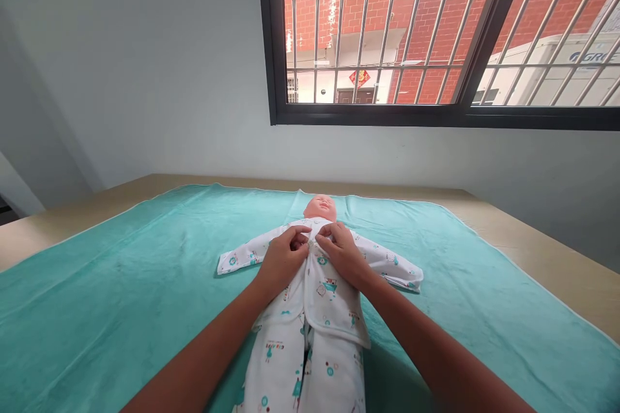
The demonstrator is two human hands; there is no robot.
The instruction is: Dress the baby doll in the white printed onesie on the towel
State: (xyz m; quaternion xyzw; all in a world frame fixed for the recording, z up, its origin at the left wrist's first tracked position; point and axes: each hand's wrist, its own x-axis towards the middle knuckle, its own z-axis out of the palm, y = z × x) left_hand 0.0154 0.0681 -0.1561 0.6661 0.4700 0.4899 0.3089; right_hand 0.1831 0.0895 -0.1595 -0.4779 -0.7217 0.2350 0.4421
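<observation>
A baby doll lies on its back, its head toward the window. It wears a white printed baby jacket with long sleeves spread to both sides, and matching trousers. My left hand pinches the jacket's front edge near the upper chest. Facing it, my right hand grips the other front edge with bent fingers. Between the hands the two edges meet at the chest, while lower down the front parts slightly. Whatever small fastening is at my fingertips is hidden by them.
A teal blanket lies under the doll, with slight wrinkles. It covers most of a light wooden table. Behind stands a grey-white wall with a dark-framed barred window.
</observation>
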